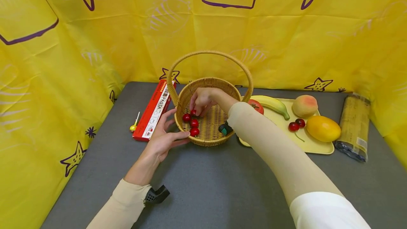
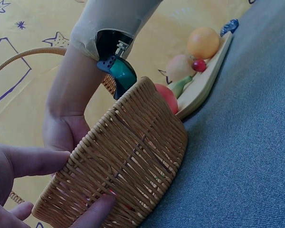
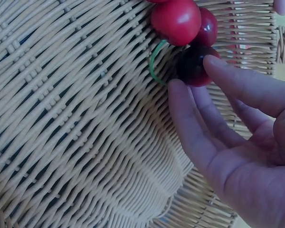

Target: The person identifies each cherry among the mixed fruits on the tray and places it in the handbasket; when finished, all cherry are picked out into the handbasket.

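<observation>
A wicker basket (image 1: 210, 140) with a tall arched handle (image 1: 210, 52) stands on the dark table. My right hand (image 1: 205, 99) reaches inside it and pinches a dark red cherry (image 3: 197, 66) between thumb and fingertips. Beside that one, more cherries (image 1: 194, 123) lie on the basket's left side; a green stem (image 3: 155, 64) curves down beside them. At the basket's front left, my left hand (image 1: 162, 139) has its fingers spread and fairly straight. One digit touches the rim and another rests against the woven outer wall (image 2: 128, 156), as the left wrist view shows.
To the right, a cream tray (image 1: 318, 147) bears a tomato (image 1: 256, 106), banana (image 1: 270, 103), peach (image 1: 305, 106), two cherries (image 1: 293, 126) and a mango (image 1: 323, 128). A wrapped package (image 1: 354, 126) lies beyond. Left are a red pasta box (image 1: 155, 109) and a yellow lollipop (image 1: 133, 127).
</observation>
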`<action>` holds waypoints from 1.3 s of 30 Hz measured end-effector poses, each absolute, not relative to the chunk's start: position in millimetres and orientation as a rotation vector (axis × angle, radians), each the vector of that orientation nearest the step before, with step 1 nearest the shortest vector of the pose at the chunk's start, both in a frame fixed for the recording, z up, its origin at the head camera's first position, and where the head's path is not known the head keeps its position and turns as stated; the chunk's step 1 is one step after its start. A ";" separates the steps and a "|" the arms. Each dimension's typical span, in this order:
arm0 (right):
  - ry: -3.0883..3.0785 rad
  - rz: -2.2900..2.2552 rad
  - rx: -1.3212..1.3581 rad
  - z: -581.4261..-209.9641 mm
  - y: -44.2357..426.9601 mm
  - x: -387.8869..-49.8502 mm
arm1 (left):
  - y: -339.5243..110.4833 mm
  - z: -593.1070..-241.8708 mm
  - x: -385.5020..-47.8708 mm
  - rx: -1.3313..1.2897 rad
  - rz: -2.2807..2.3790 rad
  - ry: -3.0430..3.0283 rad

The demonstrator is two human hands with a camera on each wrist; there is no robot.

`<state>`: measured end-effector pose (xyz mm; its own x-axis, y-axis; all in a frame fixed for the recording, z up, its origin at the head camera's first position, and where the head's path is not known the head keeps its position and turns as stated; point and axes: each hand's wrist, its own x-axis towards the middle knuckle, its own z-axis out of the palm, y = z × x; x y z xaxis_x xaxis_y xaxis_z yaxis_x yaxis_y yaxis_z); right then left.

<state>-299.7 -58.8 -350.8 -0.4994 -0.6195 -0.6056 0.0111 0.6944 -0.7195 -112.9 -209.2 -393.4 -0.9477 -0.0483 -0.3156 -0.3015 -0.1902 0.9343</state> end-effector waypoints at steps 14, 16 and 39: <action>1.987 -0.805 -0.529 -348.5 -53.8 -300.2 | -208.9 -392.8 -112.7 -0.418 2.260 1.887; 1.992 -0.814 -0.533 -347.3 -52.7 -301.2 | -208.8 -392.9 -112.8 -0.422 2.259 1.889; 1.960 -1.016 -0.662 -314.2 -20.4 -288.5 | -209.7 -390.8 -112.4 -0.418 2.240 1.885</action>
